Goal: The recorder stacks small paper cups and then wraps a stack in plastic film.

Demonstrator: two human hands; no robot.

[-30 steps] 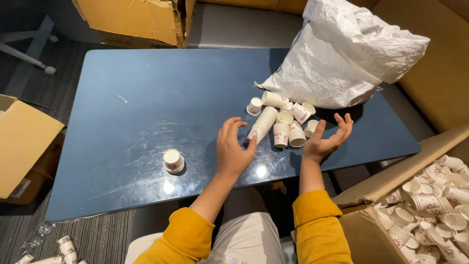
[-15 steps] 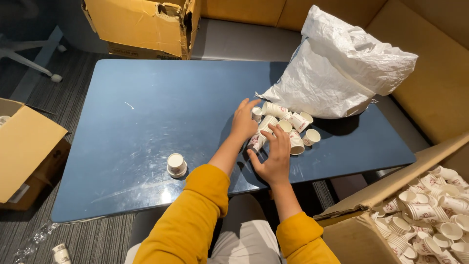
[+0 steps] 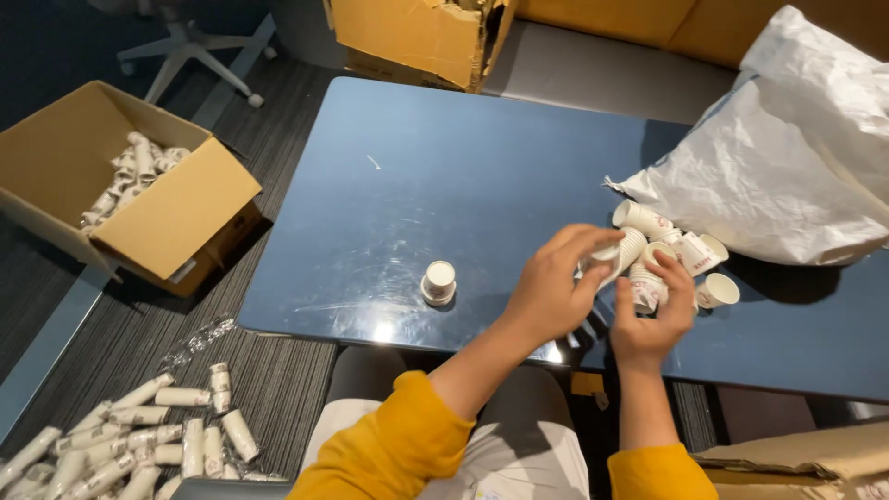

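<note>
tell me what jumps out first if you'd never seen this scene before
Both hands, left hand and right hand, close on a heap of small paper cups at the right of the dark blue table, beside a big crumpled white bag. One short stack of cups stands alone near the table's front edge. On the floor at left, an open cardboard box holds cup stacks, with more stacks lying loose below it.

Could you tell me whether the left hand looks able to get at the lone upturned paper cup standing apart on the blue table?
Probably yes. The lone cup stands in the open on the blue table, just left of the left hand, with nothing between them. That hand, though, is closed on a cup stack.
</note>
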